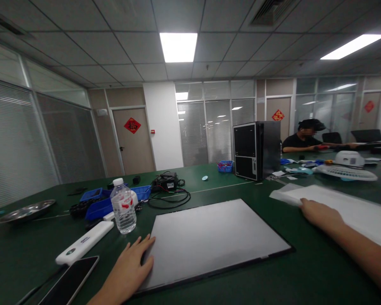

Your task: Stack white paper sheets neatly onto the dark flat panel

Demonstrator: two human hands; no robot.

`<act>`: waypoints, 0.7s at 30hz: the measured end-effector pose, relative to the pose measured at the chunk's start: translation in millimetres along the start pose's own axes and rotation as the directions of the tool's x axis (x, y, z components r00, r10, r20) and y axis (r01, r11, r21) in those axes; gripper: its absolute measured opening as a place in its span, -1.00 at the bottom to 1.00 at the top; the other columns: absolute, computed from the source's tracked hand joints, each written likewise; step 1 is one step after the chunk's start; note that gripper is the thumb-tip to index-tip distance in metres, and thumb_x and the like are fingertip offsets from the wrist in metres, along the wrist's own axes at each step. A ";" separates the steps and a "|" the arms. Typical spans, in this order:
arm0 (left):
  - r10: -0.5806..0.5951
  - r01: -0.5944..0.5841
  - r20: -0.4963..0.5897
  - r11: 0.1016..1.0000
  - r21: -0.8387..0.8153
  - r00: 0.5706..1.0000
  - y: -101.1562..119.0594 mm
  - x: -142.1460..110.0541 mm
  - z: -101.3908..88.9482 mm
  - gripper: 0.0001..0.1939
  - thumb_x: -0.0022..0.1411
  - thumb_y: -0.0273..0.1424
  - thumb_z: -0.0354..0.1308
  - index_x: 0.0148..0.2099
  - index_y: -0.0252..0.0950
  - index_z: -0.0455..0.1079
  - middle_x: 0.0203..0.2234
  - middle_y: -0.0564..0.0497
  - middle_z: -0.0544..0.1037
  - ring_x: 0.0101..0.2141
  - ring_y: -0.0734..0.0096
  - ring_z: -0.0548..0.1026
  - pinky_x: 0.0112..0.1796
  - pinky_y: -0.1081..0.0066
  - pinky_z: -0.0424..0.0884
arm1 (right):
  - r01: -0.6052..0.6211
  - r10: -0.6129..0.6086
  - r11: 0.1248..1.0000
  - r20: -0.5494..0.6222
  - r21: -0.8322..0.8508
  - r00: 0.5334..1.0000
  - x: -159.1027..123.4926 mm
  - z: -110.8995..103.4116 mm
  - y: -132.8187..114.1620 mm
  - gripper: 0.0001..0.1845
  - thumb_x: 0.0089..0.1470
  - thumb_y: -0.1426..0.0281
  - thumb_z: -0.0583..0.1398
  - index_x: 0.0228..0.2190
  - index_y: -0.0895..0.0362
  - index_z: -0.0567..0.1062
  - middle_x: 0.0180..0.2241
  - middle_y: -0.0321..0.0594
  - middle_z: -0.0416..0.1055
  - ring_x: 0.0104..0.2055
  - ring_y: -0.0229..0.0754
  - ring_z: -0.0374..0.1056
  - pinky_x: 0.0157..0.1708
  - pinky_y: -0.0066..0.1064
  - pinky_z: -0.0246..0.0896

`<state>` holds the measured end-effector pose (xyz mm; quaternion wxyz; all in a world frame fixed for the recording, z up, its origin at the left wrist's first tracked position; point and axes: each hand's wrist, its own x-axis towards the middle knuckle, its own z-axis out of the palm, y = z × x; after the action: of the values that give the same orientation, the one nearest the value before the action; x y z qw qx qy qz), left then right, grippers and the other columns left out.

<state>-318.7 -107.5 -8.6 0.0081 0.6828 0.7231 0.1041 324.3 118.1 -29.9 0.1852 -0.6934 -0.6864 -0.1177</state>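
Observation:
A flat, pale grey panel point(212, 241) with a thin black frame lies on the green table in front of me. My left hand point(130, 262) rests at the panel's left edge, fingers spread and their tips on its surface. Off to the right, my right hand point(322, 218) pinches the near left edge of a white, thin sheet point(352, 207); the thumb side is partly hidden. A translucent corner of sheet material sticks out beyond these fingers. Just past my left hand stands a clear water bottle point(123, 209) with a white cap.
Left lie a white power strip-like bar point(84, 243), a phone point(70, 281), a metal tray point(28, 212) and blue bins point(98, 209). Behind the panel are a black adapter with cables point(168, 182) and a computer tower point(268, 148). A person point(300, 142) sits at the far right.

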 end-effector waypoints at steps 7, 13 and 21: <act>0.025 -0.025 0.013 0.999 -0.034 1.000 -5.0 0.2 0.6 -0.37 0.40 -0.17 -0.15 0.41 -0.31 0.16 0.37 -0.04 0.17 0.38 0.08 0.05 0.35 -0.04 -0.02 | 0.177 -0.177 0.984 -0.020 -0.034 0.984 -14.4 -15.6 -79.5 -0.49 0.28 0.37 -0.13 0.03 0.26 0.47 -0.12 0.32 0.51 -0.20 0.28 0.51 -0.27 0.02 0.34; 0.039 -0.035 0.040 0.995 -0.097 0.998 -6.2 -0.8 2.3 -0.29 0.43 0.00 -0.20 0.45 -0.29 0.07 0.40 -0.05 0.09 0.39 0.05 0.00 0.35 -0.07 -0.04 | 0.497 -0.519 0.847 0.082 0.190 0.851 -63.3 -38.8 -171.7 -0.43 0.32 0.05 -0.01 0.19 0.06 0.40 0.14 -0.05 0.43 0.08 0.10 0.42 0.08 -0.05 0.31; 0.054 -0.052 0.036 0.996 -0.067 0.998 -4.0 -1.9 2.6 -0.28 0.42 0.02 -0.18 0.45 -0.29 0.07 0.40 -0.07 0.08 0.39 0.02 0.00 0.35 -0.08 -0.05 | 0.549 -0.579 0.806 0.103 0.221 0.809 -66.5 -54.7 -182.2 -0.37 0.28 -0.06 0.00 0.10 0.07 0.51 0.11 -0.01 0.45 0.15 0.12 0.34 0.18 0.01 0.17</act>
<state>-322.1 -109.3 -12.0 0.0416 0.7029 0.7007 0.1150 146.0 32.9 9.1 0.1460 -0.4448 -0.8824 -0.0468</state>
